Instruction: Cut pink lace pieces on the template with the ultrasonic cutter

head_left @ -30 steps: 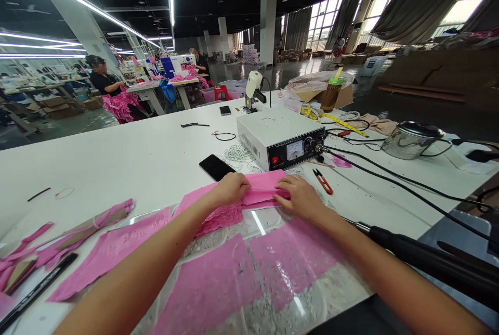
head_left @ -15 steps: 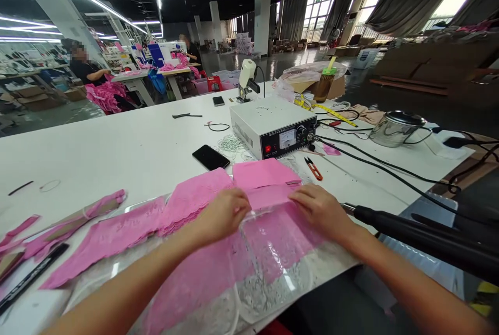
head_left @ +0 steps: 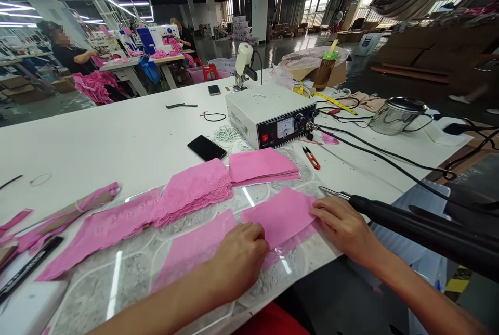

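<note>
White table [head_left: 97,147], front edge: right hand [head_left: 345,226] pinches a smooth pink fabric panel [head_left: 283,215], now singled out from its stack [head_left: 261,165]; grip of left hand [head_left: 239,259] unclear.

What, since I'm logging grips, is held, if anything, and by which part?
The right hand seems to pinch the pink cloth piece by its right edge; the left hand covers its lower left, grip hidden.
</note>
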